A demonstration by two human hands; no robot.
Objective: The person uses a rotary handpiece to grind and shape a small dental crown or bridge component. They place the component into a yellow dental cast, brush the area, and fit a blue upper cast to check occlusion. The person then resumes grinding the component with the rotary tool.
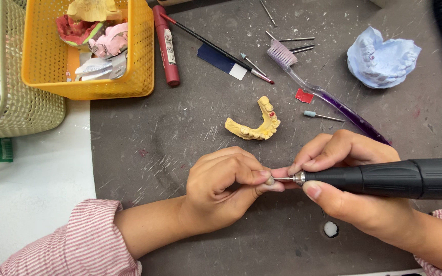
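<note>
On grey mat (154,153), centre: grinding work
Left hand (221,186): fingers pinched on small piece (270,181)
Right hand (354,179): wrapped round black handpiece (384,178)
Tip: brace fingers together, light touch
Nearby: yellow dental cast (256,127)

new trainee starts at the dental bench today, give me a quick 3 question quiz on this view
1. True or false: the right hand holds the black rotary handpiece.
2. What lies on the grey mat just above the left hand?
A. a blue plaster cast
B. a yellow dental arch model
C. a red marker
3. Fill in: the purple-handled toothbrush lies between the yellow model and the light ____ plaster cast.

Key
1. True; its metal tip meets a small piece pinched in the left fingers.
2. B
3. blue
</note>
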